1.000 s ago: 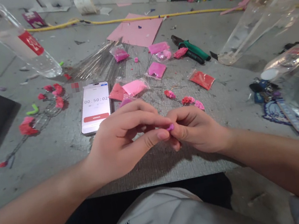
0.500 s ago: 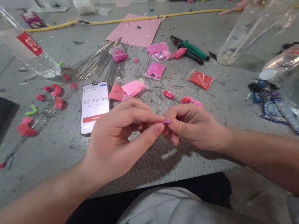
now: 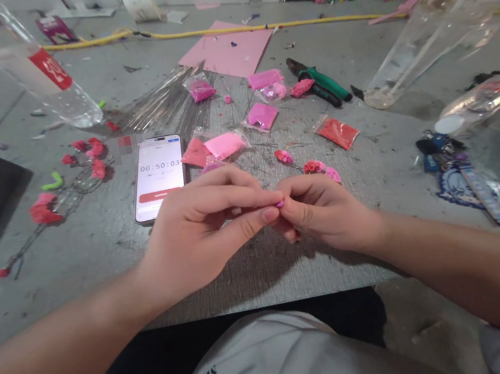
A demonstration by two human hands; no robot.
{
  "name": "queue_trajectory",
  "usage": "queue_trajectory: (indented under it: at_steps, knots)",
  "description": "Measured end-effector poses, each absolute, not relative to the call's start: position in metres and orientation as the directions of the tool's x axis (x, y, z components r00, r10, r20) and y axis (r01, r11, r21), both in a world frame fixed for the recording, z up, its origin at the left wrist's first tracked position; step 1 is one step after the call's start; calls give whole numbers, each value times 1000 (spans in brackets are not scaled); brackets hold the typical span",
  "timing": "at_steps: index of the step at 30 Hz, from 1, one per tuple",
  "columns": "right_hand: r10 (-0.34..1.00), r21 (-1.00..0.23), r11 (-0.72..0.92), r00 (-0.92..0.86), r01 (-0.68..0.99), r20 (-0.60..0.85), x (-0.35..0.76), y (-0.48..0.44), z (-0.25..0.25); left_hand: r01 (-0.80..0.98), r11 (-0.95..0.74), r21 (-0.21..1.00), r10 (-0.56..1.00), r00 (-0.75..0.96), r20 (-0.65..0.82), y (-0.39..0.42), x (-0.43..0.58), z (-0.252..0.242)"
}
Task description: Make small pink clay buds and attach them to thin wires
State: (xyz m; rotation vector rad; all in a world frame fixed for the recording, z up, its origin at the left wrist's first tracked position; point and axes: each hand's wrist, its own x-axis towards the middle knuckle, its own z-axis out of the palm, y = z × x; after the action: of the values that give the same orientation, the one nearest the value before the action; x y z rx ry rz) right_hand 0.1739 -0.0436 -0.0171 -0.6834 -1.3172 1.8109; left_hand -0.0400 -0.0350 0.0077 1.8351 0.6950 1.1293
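Note:
Between the fingertips of both hands is a small bit of pinkish-purple clay [image 3: 281, 203], mostly covered by the fingers. My left hand [image 3: 211, 226] pinches it from the left with thumb and forefinger. From the right, my right hand [image 3: 326, 209] has its thumb and curled fingers closed on the same bit. Just beyond the right hand lie small red and pink clay flowers [image 3: 313, 167] on wire. Past the left hand are clay packets in clear bags, one light pink [image 3: 226, 145] and one red [image 3: 195, 153]. A phone [image 3: 158, 177] showing a timer lies partly behind the left hand.
Green-handled pliers [image 3: 321, 83], thin metal wires [image 3: 162, 102] and a pink sheet [image 3: 226, 49] lie farther back. A water bottle [image 3: 49, 74] stands left, a clear container [image 3: 411, 55] right. Keys with charms [image 3: 451, 177] lie at the right, wired red flowers [image 3: 44, 210] at the left.
My left fingertips have moved slightly right, closer against the right thumb. Less of the purple clay shows between the fingers, and it looks more bunched than the thin strip before.

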Motion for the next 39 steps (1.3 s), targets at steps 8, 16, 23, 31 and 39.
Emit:
queue_trajectory:
  at_steps: [8,16,23,31,39]
  knots:
    - [843,-937,-187,-538,-294,1,176,-44,-21,85,-530,844,763,483,430,-32,-40,10]
    - [859,-900,434,-282,-42,427,179,-45,-17,-17,-103,994,853,513,98,-30,-41,7]
    - [570,-477,817,-330,324,752,183,-33,-24,184,0,983,857,507,-95,-28,-38,14]
    - [581,-434,801,-364,412,728,183,-35,-25,288,-63,955,892,447,-76,-30,-39,12]
    - [567,-430,814,-378,390,732,180,-37,-23,320,-147,936,892,452,-14,-26,-40,10]
